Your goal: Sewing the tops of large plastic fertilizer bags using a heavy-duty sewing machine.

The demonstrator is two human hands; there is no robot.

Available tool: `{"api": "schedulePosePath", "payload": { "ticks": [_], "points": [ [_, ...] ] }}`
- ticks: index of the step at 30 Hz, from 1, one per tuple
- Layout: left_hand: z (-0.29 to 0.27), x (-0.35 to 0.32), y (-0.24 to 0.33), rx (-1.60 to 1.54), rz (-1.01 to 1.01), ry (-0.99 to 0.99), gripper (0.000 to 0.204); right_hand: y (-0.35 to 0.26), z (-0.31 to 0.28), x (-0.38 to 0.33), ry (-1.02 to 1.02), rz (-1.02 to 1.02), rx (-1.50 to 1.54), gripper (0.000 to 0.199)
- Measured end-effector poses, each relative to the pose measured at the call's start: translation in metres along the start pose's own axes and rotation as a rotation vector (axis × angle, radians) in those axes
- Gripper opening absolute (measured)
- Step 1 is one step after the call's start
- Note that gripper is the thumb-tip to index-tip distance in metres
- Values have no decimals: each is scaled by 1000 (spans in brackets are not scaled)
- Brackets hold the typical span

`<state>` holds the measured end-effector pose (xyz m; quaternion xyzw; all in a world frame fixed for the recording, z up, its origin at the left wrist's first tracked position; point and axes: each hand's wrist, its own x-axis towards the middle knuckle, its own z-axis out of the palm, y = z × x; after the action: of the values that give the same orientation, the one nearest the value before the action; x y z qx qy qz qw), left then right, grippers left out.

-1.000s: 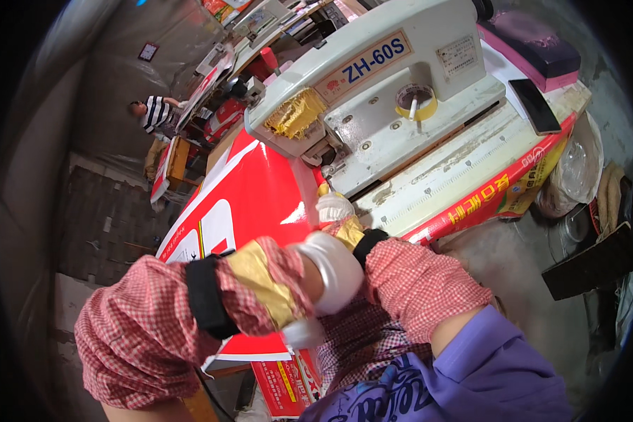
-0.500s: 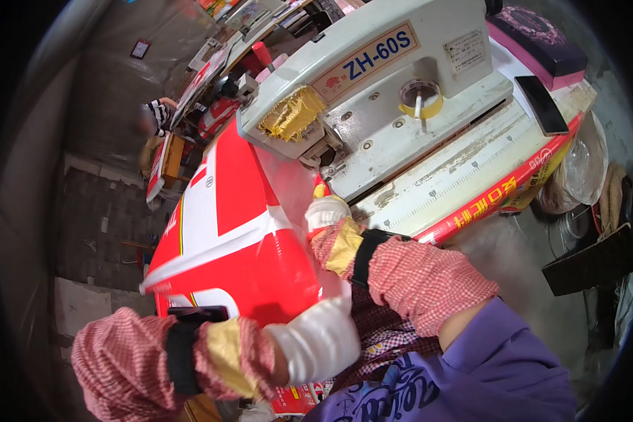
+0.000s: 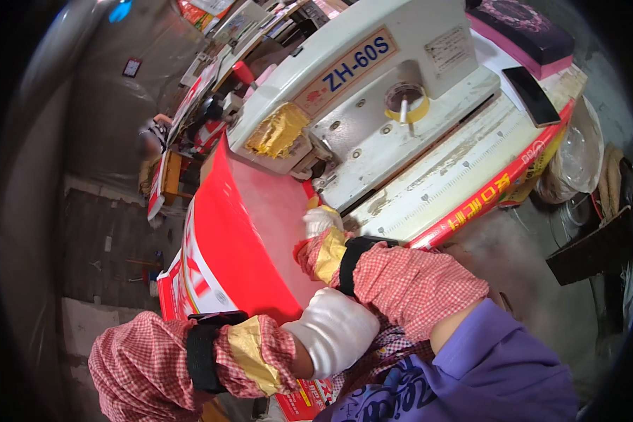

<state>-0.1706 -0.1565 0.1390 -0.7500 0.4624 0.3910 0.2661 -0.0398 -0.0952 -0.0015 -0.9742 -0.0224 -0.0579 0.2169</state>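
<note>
Red-and-white glossy plastic sack [image 3: 243, 246] lies centre-left of the frame, below a pale grey metal machine [image 3: 429, 28]. Its lower edge is at the white-gloved left hand [image 3: 339, 329], lower centre; its right side is at the white-gloved right hand [image 3: 323, 221], mid-frame. Whether either hand's fingers pinch it, I cannot tell.

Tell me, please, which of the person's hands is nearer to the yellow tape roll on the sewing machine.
Right. The right hand is below and left of the yellow tape roll in the picture; the left hand is farther below, near the lap.
</note>
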Motion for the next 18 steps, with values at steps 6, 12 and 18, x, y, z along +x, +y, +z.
{"api": "schedulePosePath", "payload": {
  "ticks": [6, 12, 18],
  "points": [
    [-3, 8, 1, 105, 66, -144, 14, 16, -10, -18, 67, 40, 26, 15],
    [-16, -14, -60, 133, -98, -77, 21, 25, -35, -9, 129, 39, 50, 16],
    [-27, -58, -157, 487, -320, 2, 21, 48, -26, -69, 180, 46, 51, 17]
  ]
}}
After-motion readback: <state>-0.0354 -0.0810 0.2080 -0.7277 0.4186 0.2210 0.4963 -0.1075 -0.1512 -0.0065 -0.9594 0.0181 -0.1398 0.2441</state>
